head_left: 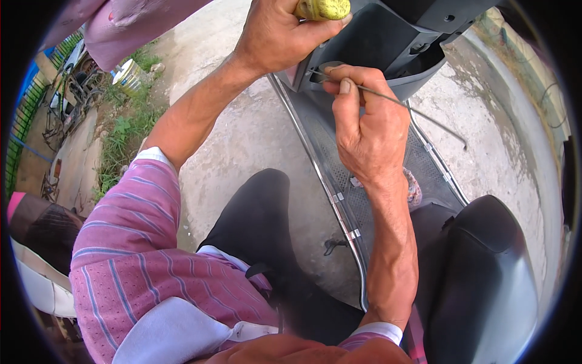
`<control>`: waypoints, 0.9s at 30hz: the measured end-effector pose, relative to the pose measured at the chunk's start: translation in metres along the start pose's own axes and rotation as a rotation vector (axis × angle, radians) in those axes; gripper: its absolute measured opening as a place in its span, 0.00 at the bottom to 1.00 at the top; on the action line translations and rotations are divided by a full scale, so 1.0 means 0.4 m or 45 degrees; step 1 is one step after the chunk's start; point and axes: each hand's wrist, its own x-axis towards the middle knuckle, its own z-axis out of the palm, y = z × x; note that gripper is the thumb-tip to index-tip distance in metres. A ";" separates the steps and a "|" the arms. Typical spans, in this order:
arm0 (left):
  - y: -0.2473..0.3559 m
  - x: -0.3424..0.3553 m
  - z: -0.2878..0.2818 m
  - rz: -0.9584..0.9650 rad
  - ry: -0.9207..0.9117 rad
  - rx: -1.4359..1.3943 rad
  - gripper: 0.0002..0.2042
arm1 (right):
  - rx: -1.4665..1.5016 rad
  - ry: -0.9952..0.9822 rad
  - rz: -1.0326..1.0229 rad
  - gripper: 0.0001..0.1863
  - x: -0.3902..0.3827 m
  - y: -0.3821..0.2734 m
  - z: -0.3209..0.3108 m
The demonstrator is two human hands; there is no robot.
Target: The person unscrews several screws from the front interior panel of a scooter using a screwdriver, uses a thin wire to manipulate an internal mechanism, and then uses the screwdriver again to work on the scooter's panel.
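Between the fingers and thumb of my right hand (373, 118) is a thin metal wire (418, 116) with a small bend at its outer end. Its other end points at the left edge of the dark front panel (364, 45) of a scooter, which has open storage pockets. My left hand (276, 36) is closed around a yellow, rounded handle (323, 8) at the top of the view, just left of the panel. What the handle belongs to is hidden. My right fingertips are close to the panel's lower left edge.
Below the panel lies the scooter's textured footboard (327, 136), with chrome rails (330, 191) along its sides. The black seat (494, 261) stands at the lower right. Concrete surrounds the scooter. At the left are weeds, a white and yellow bucket (129, 79) and a green fence (25, 127).
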 end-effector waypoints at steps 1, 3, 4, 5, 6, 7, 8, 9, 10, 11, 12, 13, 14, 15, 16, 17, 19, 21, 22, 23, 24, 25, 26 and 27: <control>-0.001 -0.001 0.003 0.013 -0.011 0.008 0.08 | 0.005 0.106 -0.133 0.07 -0.013 -0.001 0.015; -0.004 0.004 -0.002 0.028 -0.010 0.018 0.08 | -0.030 0.221 -0.284 0.11 -0.041 -0.001 0.035; -0.002 0.004 0.000 0.031 -0.006 0.014 0.08 | -0.068 0.239 -0.262 0.12 -0.064 0.010 0.043; -0.002 0.001 -0.005 0.021 -0.008 0.018 0.08 | -0.070 0.267 -0.246 0.14 -0.087 0.016 0.056; -0.001 0.001 -0.003 0.013 -0.009 0.009 0.09 | -0.083 0.300 -0.225 0.15 -0.108 0.021 0.065; -0.003 0.003 -0.001 0.018 -0.009 0.003 0.09 | -0.092 0.364 -0.239 0.16 -0.125 0.037 0.085; -0.008 0.002 0.000 0.067 -0.003 0.012 0.08 | -0.119 0.384 -0.237 0.15 -0.133 0.029 0.096; -0.007 0.004 0.003 0.116 0.003 0.022 0.08 | -0.144 0.364 -0.260 0.15 -0.132 0.016 0.105; 0.004 -0.001 0.006 0.116 -0.003 0.017 0.08 | -0.170 0.344 -0.283 0.14 -0.129 0.004 0.110; 0.034 -0.002 0.007 -0.144 -0.007 -0.130 0.08 | -0.167 0.359 -0.275 0.14 -0.131 0.008 0.120; 0.050 -0.002 0.009 -0.405 -0.013 -0.273 0.07 | -0.087 0.345 -0.205 0.14 -0.131 0.018 0.131; -0.009 -0.008 0.021 -0.043 0.003 -0.244 0.07 | -0.008 0.330 -0.135 0.13 -0.133 0.025 0.141; -0.005 -0.010 0.021 -0.043 -0.009 -0.242 0.07 | 0.000 0.338 -0.129 0.13 -0.137 0.028 0.148; 0.002 -0.014 0.020 -0.137 -0.010 -0.316 0.06 | 0.075 0.376 -0.083 0.11 -0.141 0.030 0.155; 0.006 -0.017 0.019 -0.233 -0.010 -0.389 0.05 | 0.150 0.412 -0.037 0.09 -0.146 0.034 0.164; 0.007 -0.019 0.021 -0.232 -0.017 -0.393 0.05 | 0.550 0.439 0.229 0.06 -0.160 0.039 0.179; 0.008 -0.024 0.024 -0.290 0.012 -0.345 0.05 | 1.178 0.494 0.459 0.07 -0.163 0.063 0.189; 0.014 -0.023 0.024 -0.331 0.007 -0.346 0.05 | 1.975 0.490 0.676 0.10 -0.172 0.101 0.210; 0.019 -0.021 0.024 -0.373 0.010 -0.347 0.05 | 1.984 0.498 0.672 0.10 -0.180 0.122 0.222; 0.029 -0.018 0.024 -0.372 0.001 -0.342 0.05 | 2.160 0.437 0.622 0.11 -0.182 0.136 0.229; 0.045 -0.013 0.025 -0.432 0.009 -0.336 0.05 | 2.334 0.374 0.566 0.13 -0.183 0.152 0.232; 0.053 -0.011 0.027 -0.491 0.018 -0.330 0.05 | 2.305 0.323 0.559 0.13 -0.184 0.172 0.224; 0.048 -0.012 0.026 -0.491 0.011 -0.323 0.05 | 2.190 0.314 0.605 0.13 -0.174 0.167 0.199; 0.046 -0.013 0.026 -0.489 0.012 -0.331 0.05 | 2.059 0.272 0.606 0.13 -0.163 0.171 0.169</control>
